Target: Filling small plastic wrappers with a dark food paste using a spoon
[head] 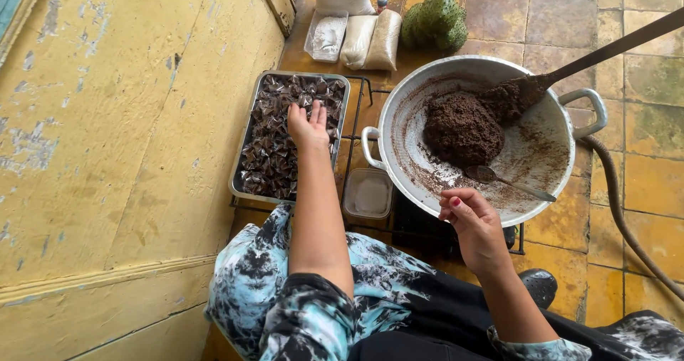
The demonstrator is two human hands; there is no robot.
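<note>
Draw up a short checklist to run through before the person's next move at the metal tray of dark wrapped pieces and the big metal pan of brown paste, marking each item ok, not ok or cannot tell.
1. Left hand over the rectangular metal tray of dark wrapped pieces: ok.
2. Right hand near the rim of the round metal pan: ok.
3. Brown paste left in pan: ok.
4. Metal spoon within reach, lying in pan: ok.
5. Right hand holds something: cannot tell.
6. Long wooden paddle resting in pan: ok.
</note>
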